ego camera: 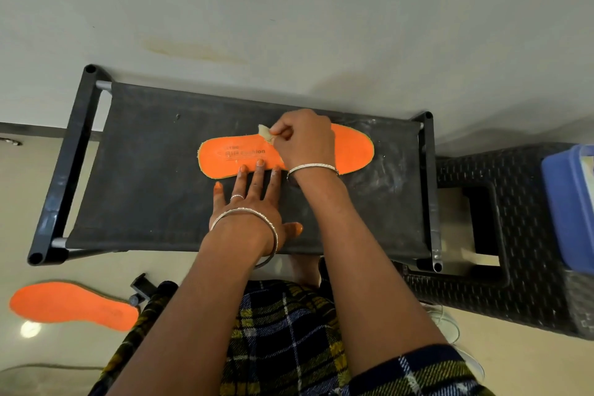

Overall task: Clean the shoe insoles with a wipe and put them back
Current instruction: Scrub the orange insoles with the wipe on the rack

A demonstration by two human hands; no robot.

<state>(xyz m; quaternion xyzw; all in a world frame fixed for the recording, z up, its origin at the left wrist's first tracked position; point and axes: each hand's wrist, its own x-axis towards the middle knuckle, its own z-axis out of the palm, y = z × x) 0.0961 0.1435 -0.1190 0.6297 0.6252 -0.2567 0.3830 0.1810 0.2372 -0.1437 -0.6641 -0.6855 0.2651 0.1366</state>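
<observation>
The orange insole [225,157] lies lengthwise, left to right, across the table [144,170]. The left hand [254,202], fingers spread, pins its near edge. The right hand [303,141] pinches the wipe [265,132] at mid-insole. The second insole [70,304] is on the floor.

Wall: a plain pale grey-white wall [289,10] is running across the far side.
Stain: a faint yellowish smear [193,50] is showing on it, left of centre.
Skirting: a dark strip [29,128] is running along the wall's foot at far left.
Floor: glossy cream tiling [22,202] is lying at the left and near side.
Light: a round glare [30,328] is reflecting off the floor, near left.
Rack: a low black-framed rack [69,164] is standing against the wall, with dusty dark fabric stretching across it.
Stool: a black weave-pattern stool [530,283] is standing just right of the rack.
Container: a blue container [569,202] is sitting on the stool, cut off at the right edge.
</observation>
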